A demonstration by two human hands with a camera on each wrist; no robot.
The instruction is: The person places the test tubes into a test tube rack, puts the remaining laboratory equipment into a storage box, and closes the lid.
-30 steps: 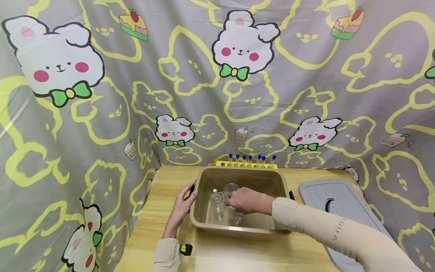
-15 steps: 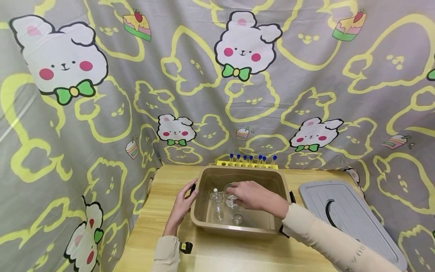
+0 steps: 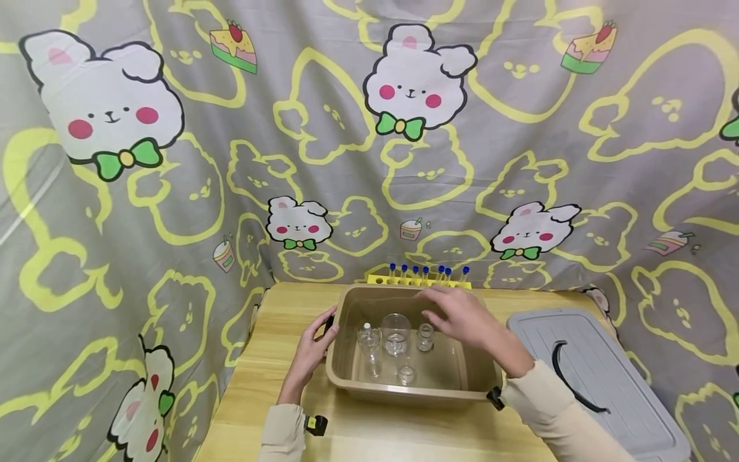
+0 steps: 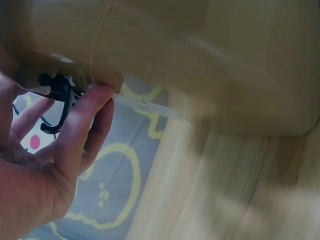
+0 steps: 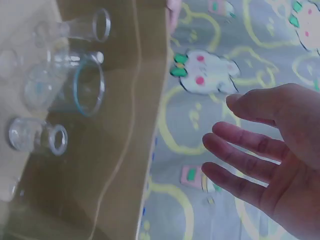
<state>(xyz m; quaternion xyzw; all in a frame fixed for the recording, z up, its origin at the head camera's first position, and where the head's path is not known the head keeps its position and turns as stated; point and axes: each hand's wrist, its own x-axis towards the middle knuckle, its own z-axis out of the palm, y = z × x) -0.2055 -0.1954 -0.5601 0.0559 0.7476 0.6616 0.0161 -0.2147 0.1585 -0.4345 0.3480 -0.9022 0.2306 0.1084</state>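
Observation:
My right hand (image 3: 456,314) hovers above the back right part of a brown plastic bin (image 3: 416,389), thumb and fingers spread, holding nothing. Below it in the bin stands a small glass bottle (image 3: 425,337), apart from the fingers. Left of that bottle is a large clear beaker (image 3: 396,330), also seen as a wide-rimmed beaker (image 5: 70,90) in the right wrist view. Further left are a narrow-necked glass flask (image 3: 369,343) and a small white stopper (image 3: 366,326). A small round glass piece (image 3: 406,375) lies near the front. My left hand (image 3: 314,343) touches the bin's left end, beside its black latch (image 4: 61,102).
Behind the bin is a yellow rack (image 3: 378,280) of blue-capped tubes (image 3: 425,276). A grey lid (image 3: 600,378) with a black handle (image 3: 568,378) lies on the wooden table (image 3: 369,430) at right. Patterned curtain (image 3: 335,160) surrounds the table.
My right hand has moved from the beaker toward the back right and lifted, its fingers spreading. The small glass bottle has come into view. My left hand stays at the bin's end.

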